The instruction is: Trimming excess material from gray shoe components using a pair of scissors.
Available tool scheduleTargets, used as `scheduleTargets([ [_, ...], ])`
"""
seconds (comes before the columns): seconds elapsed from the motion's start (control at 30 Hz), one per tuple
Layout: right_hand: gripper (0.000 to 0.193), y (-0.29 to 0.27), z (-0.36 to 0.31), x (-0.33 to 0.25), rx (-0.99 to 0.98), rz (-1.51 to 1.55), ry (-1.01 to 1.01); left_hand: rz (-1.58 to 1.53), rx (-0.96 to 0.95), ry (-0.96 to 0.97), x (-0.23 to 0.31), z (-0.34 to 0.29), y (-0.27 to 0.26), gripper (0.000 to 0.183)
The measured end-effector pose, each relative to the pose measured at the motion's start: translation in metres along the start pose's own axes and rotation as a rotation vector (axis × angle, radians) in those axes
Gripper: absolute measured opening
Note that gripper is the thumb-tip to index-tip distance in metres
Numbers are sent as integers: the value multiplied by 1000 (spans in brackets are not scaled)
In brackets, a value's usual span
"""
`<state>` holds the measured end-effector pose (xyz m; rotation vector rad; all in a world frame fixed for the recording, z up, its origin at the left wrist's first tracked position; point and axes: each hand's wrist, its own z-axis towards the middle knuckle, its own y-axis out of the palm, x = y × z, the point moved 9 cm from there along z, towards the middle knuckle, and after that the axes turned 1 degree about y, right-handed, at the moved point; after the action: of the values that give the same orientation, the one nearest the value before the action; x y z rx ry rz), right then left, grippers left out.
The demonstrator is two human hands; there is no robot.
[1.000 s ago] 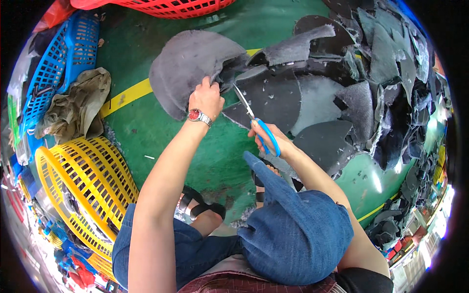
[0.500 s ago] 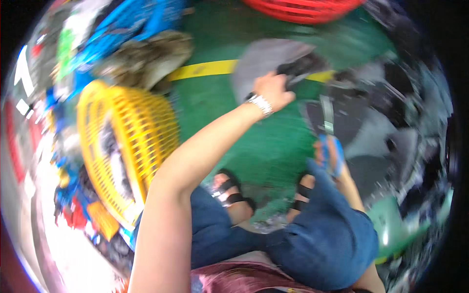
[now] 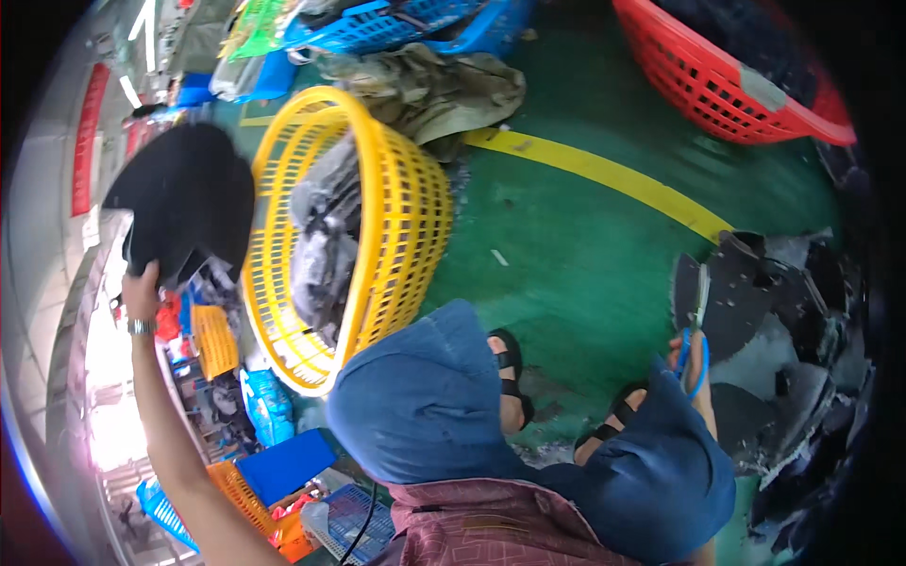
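L hand (image 3: 142, 294) now grips dark piece (image 3: 184, 193) left of yellow basket (image 3: 406, 217) — was out front b4; R hand (image 3: 697, 350) still holds blue-handled scissors (image 3: 701, 294) — nr dark scraps (image 3: 734, 297).

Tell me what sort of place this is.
Likely a workshop or factory: smooth green flooring with a yellow painted stripe, a yellow latticed plastic basket, and a heap of dark grey, flat cut pieces.

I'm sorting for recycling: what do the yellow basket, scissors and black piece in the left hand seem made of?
Yellow basket: probably smooth moulded plastic, from its even-coloured lattice. Scissors: blue handles look like plastic; pale, shiny blades suggest metal. Black piece: matte sheet, perhaps felt or rubber; blur leaves it open.
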<state>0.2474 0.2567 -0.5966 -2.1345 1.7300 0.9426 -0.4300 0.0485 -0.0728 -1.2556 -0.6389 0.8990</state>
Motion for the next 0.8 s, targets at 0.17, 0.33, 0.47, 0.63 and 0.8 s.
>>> scheduleTargets([
  [0.17, 44, 17, 21, 7, -65, -179, -96, 204, 6, 263, -20, -70, 132, 35],
  [0.33, 60, -57, 15, -22, 344, -713, 20, -268, -631, 84, -54, -128, 368, 34],
  [0.47, 71, -73, 25, 7, 377, -823, 154, -332, -985, 264, -58, -73, 340, 27],
  [0.63, 80, 40, 39, 12, 95, -948, 128, -315, -215, 852, 287, -103, 151, 23],
  [0.8, 77, 65, 36, 32, -5, -999, 129, -414, -452, 1435, 515, -311, 285, 56],
])
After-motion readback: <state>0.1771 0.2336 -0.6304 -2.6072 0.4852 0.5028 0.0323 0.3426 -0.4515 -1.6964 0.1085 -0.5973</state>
